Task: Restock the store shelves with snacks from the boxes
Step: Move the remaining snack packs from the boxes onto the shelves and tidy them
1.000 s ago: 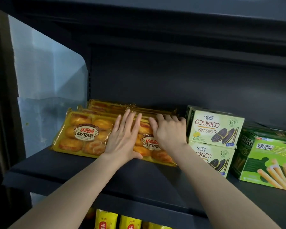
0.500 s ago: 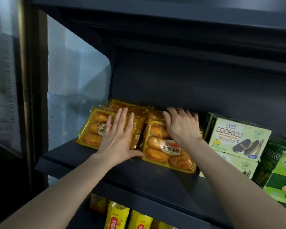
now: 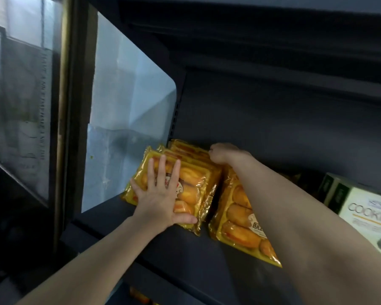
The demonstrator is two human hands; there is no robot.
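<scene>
You were squaring up the stock, your left hand [image 3: 161,201] spread flat on the top cake packet [image 3: 191,190] at the shelf [image 3: 185,249] end, your right hand [image 3: 223,153] behind the stack, its grip hidden, so next likely straighten the neighbouring packet [image 3: 240,221].

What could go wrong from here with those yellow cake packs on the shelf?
1. The right yellow pack lies tilted with its near corner at the shelf front edge; a nudge from the forearm lying across it might slide it off.
2. The left hand presses flat on the left stack; hard pressure could squash the soft cakes.
3. The right hand reaches behind the packs with fingers hidden, so it may snag or crumple the rear wrappers.
</scene>
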